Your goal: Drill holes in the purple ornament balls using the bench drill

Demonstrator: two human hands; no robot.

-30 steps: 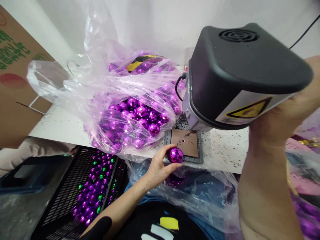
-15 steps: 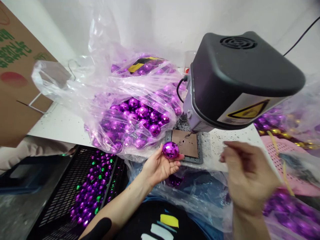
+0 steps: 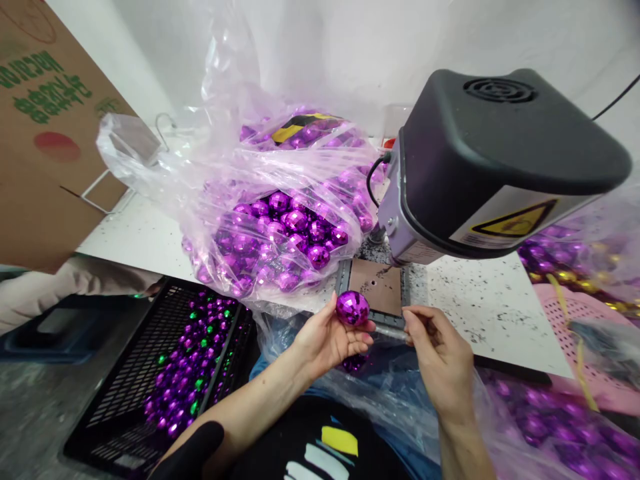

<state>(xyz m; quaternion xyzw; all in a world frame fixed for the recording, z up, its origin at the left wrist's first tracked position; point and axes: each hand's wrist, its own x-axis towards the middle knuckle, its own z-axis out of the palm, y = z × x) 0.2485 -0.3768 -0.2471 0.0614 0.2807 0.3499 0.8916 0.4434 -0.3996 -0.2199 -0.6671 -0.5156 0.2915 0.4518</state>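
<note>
One purple mirror-faceted ball (image 3: 353, 307), round with no evident long axis, rests in the half-open, palm-up left hand (image 3: 327, 340) beside the brown board (image 3: 387, 297). The right hand (image 3: 444, 363), farther right half a second ago, is now by the board's near-right corner, thumb and forefinger pinched; I cannot tell whether on anything. The drill press (image 3: 500, 147) bears a yellow warning triangle (image 3: 515, 219); green Hangul (image 3: 53, 100) marks the cardboard box (image 3: 45, 200).
</note>
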